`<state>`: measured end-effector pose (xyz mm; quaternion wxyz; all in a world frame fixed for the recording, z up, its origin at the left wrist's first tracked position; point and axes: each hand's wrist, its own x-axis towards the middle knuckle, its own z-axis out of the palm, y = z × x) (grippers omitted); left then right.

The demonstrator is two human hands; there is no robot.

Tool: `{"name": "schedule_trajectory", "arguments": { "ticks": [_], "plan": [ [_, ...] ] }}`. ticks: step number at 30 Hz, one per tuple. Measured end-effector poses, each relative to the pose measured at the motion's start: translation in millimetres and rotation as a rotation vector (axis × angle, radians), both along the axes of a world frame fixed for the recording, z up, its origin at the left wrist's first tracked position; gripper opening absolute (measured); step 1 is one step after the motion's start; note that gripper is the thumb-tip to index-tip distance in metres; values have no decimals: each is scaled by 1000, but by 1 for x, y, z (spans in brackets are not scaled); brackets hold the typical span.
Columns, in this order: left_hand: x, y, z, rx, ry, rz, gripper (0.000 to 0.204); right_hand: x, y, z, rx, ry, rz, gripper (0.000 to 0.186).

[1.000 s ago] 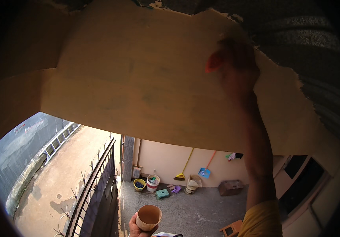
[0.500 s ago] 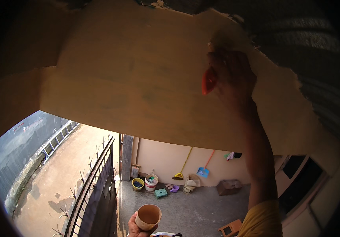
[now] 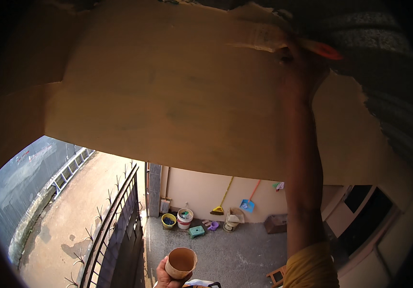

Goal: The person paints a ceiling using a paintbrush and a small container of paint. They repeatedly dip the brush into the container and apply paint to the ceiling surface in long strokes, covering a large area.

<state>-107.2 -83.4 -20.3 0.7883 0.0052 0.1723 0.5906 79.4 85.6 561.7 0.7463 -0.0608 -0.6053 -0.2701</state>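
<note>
Raised high at the upper right, my right hand (image 3: 305, 72) is closed round a paintbrush (image 3: 329, 50) with a red handle. Its wide bristles point left and lie against or very close to the tan painted wall panel (image 3: 168, 101), near the panel's ragged top edge. Faint darker patches show on the panel. Low in the picture, my left hand (image 3: 164, 277) grips a round cup (image 3: 181, 260) from its left side. Tan paint seems to be inside the cup, which is held with its mouth up. Shadow darkens the right fingers.
Corrugated roofing (image 3: 369, 36) hangs close above the right hand. Far below, a spiked metal gate (image 3: 110, 221) stands at the left. Buckets (image 3: 184, 219), a green stool (image 3: 196, 232), a broom (image 3: 217, 210) and a blue dustpan (image 3: 247, 205) line the back wall. A ladder (image 3: 72, 168) lies outside.
My right hand has moved up and turned the brush from handle-down to nearly level, with its bristles pointing left. My left hand keeps the cup in nearly the same place.
</note>
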Motion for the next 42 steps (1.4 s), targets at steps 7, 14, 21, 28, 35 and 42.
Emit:
{"name": "schedule_trajectory", "arguments": {
  "ticks": [7,14,21,28,35,42],
  "plan": [
    [-10,12,-35,-129,-188,-50,51,29,-25,-11,-113,148,111,19],
    [-9,9,-15,-160,-237,-14,56,59,-51,-14,187,176,-454,22],
    [-7,14,-30,-132,-178,-80,57,-15,-40,-39,496,-384,-1029,19],
    [-7,-7,5,-18,12,106,47,-51,-67,-89,623,-406,-744,19],
    [-1,9,-23,-34,-4,15,58,1,-43,-67,521,-394,-945,20],
    [-15,12,-9,-87,-204,13,57,-12,-99,-191,124,-674,-390,22]
  ]
}}
